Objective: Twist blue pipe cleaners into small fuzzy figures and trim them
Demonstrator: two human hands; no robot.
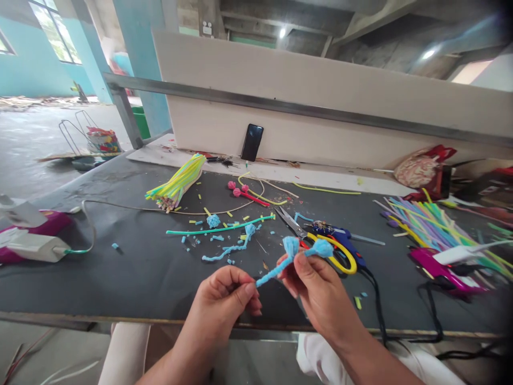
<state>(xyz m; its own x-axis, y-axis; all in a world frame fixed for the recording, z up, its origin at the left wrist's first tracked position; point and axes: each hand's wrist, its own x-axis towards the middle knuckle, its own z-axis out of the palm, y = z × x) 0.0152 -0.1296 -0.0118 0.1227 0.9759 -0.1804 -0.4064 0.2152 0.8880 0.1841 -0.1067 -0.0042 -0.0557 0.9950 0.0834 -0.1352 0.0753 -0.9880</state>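
Between my hands, above the front of the dark table, is a blue pipe-cleaner flower stem (274,271) with two bud-like heads at its upper end. My left hand (226,294) pinches the lower tip of the twisted stem. My right hand (315,283) grips it near the top, thumb and fingers closed just below the buds. Behind them lie another blue pipe-cleaner piece (230,249), a loose blue bud (213,221) and a green pipe cleaner (220,227). Scissors with yellow handles (344,254) rest beyond my right hand, beside a blue glue gun (348,243).
A yellow-green pipe-cleaner bundle (176,182) lies back left, near a pink budded stem (248,193). A phone (252,142) leans on the back board. Pastel pipe cleaners (436,219) and a magenta power strip (444,270) are right; a white plug (36,246) sits left. Cables cross the table.
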